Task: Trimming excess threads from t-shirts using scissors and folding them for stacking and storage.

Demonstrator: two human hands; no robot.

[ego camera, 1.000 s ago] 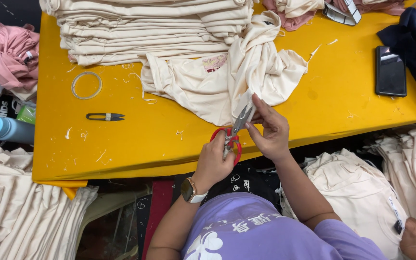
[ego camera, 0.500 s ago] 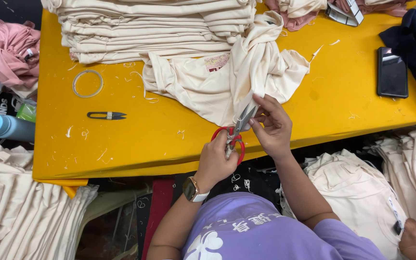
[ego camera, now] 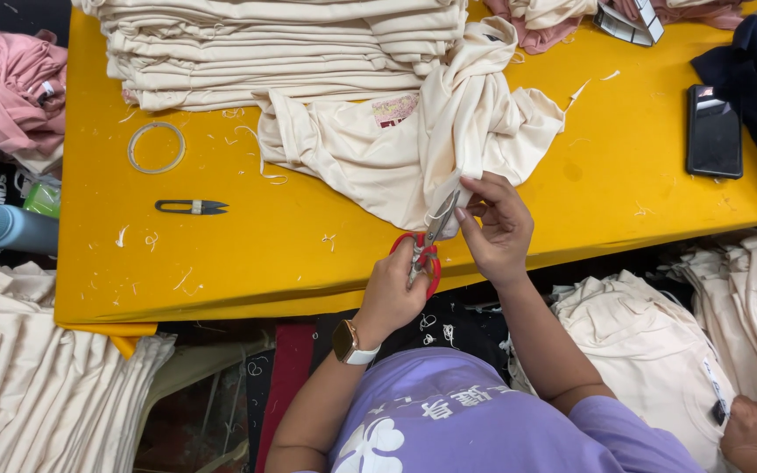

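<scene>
Left hand is closed around the red loop handles of a pair of metal-bladed scissors, at the near edge of the yellow work table; a white-strapped wristwatch sits on that wrist; blades point up and away from the table edge into the hem of a crumpled cream cotton garment; whether the blades are apart or closed is too small to tell; right hand pinches the garment's lower edge just right of the blades, fingers curled, thumb pressed to cloth; garment lies on the table's middle, touching a tall stack of folded cream garments at the table's far edge; a small pink rectangular label with dark print shows on the garment near its top; black thread snips lie on the table left of the garment, a clear ring of tape just beyond them; black rectangular phone lies flat at the table's right end; pink garments are piled off the table's left side; a blue bottle sits below them.
</scene>
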